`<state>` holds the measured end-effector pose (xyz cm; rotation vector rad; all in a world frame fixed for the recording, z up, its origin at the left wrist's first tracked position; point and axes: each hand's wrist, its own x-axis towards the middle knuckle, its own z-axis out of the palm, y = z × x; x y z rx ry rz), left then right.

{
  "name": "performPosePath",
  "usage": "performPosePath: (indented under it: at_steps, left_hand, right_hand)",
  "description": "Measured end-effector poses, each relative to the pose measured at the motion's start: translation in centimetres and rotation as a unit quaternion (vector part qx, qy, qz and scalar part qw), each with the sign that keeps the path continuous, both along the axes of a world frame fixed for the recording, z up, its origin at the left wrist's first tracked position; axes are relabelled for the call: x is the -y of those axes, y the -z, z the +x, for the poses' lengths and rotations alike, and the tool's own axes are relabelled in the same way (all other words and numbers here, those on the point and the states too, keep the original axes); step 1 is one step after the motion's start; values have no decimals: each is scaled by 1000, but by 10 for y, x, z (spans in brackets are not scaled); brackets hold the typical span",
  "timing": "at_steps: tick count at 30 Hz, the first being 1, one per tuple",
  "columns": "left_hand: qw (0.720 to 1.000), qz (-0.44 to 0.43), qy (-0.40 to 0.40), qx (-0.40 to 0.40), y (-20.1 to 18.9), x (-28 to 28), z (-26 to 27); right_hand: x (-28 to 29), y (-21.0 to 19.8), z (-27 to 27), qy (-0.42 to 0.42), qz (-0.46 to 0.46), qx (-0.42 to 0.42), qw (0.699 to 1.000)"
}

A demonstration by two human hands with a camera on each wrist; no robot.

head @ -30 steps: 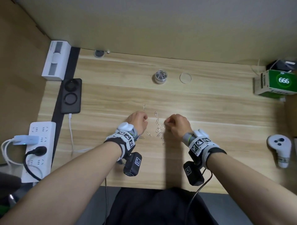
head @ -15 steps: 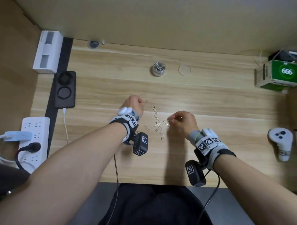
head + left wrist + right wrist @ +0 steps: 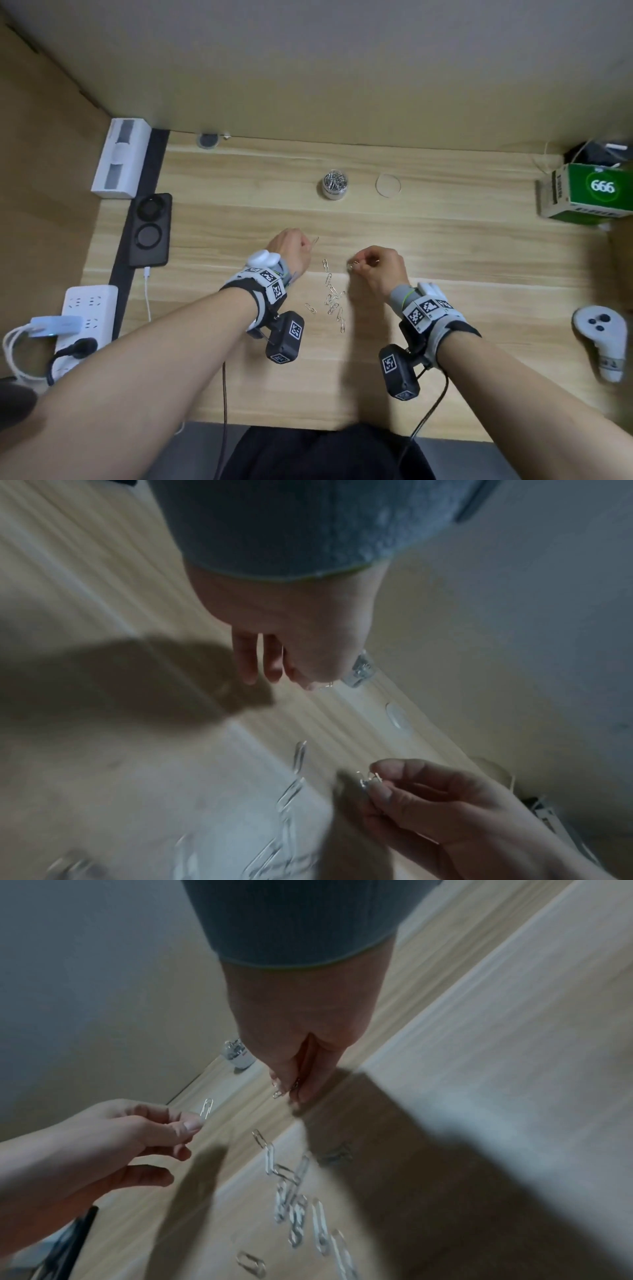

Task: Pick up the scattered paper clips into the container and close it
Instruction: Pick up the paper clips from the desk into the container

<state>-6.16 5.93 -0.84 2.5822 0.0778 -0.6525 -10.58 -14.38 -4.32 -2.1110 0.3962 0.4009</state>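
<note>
Left hand (image 3: 289,251) pinches one paper clip (image 3: 315,241); right hand (image 3: 378,270) pinches another (image 3: 352,264); loose clips (image 3: 333,298) lie between them on the desk (image 3: 445,240); pickup under way; next, carry both to the open container (image 3: 336,184) at twelve o'clock, lid (image 3: 388,185) beside it.

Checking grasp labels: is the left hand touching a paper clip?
Touching. The right wrist view shows the left hand pinching a paper clip between thumb and fingertip, lifted off the desk.
</note>
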Motion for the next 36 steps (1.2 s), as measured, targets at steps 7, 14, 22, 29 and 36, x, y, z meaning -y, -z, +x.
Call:
performPosePath:
  at_steps: [7,14,22,29,36]
  left_hand:
    - [996,-29,-62,53,-34,25,69]
    - [986,-64,-151,40,-6,46,114]
    - [977,-126,-162,56,11,37,135]
    - [970,-148,-190,36,25,2,125]
    - [968,-163,-193,13,25,-25,94]
  right_hand:
    - [7,-10,59,44,51,12,998]
    - [21,3,100,97,113,-14,989]
    - [7,-12,159,140,204,7,969]
    - [-21,-15,180,131,201,16,971]
    - [-19,-24,164,144,166,24,975]
